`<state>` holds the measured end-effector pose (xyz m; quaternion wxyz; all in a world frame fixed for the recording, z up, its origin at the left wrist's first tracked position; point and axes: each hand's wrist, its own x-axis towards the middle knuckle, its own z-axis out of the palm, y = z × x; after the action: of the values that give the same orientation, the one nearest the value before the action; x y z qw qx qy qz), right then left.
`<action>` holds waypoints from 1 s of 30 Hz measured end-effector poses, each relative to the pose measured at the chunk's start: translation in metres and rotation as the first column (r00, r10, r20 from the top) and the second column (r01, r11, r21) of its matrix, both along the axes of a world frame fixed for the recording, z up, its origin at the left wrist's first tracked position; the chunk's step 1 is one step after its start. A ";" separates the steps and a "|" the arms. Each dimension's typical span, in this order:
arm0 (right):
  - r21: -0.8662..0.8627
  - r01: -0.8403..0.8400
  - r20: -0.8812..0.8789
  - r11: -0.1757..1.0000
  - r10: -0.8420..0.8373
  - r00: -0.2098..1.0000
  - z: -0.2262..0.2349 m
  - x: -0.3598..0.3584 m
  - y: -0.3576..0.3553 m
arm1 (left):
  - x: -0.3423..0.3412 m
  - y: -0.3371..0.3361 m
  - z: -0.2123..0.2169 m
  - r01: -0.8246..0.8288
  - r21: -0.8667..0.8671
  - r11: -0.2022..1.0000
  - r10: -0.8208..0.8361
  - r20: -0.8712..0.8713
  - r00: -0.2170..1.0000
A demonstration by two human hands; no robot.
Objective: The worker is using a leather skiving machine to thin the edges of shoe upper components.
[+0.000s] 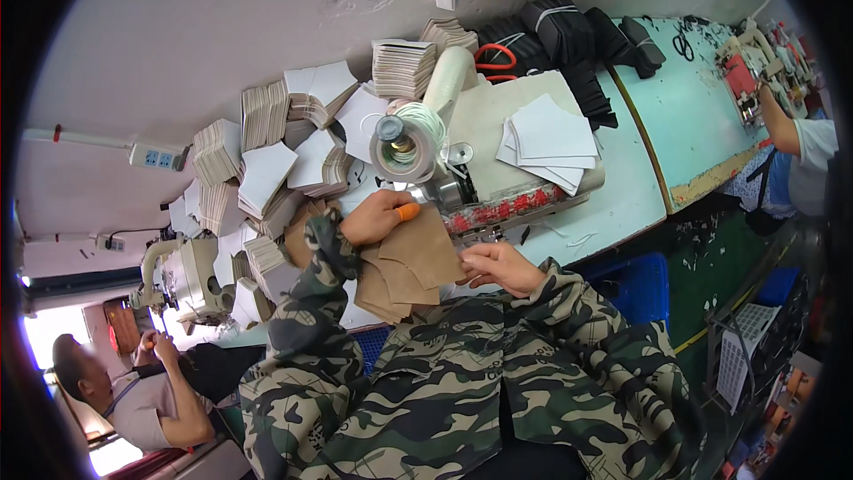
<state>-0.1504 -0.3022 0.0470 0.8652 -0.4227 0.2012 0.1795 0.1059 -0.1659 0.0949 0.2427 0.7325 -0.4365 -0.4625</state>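
Observation:
A flat brown panel (425, 244) with a curved edge lies at the front of a cream sewing-type machine (455, 80), over several similar brown panels (384, 292). My left hand (373, 218), an orange cover on one finger, is closed on the panel's upper left part, close to the machine's working end. At the panel's right edge, my right hand (505, 268) has thumb and fingers pinched together on it. The exact grip of the left fingertips is partly hidden. A spool of pale cord (418, 133) sits on the machine.
Stacks of white-faced panels (267, 173) crowd the table's left and back. Loose white sheets (555, 138) rest on the machine bed. Red-handled scissors (496, 58) and black bundles (560, 31) stand behind. A blue bin (635, 289) is below right. Other people work at both sides.

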 end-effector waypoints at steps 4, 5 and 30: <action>0.119 0.070 -0.005 0.990 -0.070 0.998 0.001 -0.002 -0.003 | 0.000 -0.003 0.002 0.041 0.011 0.999 -0.041 0.055 0.998; 0.112 0.072 -0.015 0.991 -0.071 0.997 0.002 0.000 -0.003 | 0.000 0.004 -0.002 0.020 -0.057 0.998 -0.017 0.051 0.999; -0.701 0.181 0.209 0.690 -0.043 0.977 0.032 0.008 -0.071 | -0.031 -0.016 0.002 0.001 -0.121 0.993 0.049 0.406 0.913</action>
<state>-0.1420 -0.3729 0.0786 0.6560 -0.7269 0.2034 -0.0044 0.0751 -0.1817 0.0967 0.1950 0.8024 -0.4954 -0.2696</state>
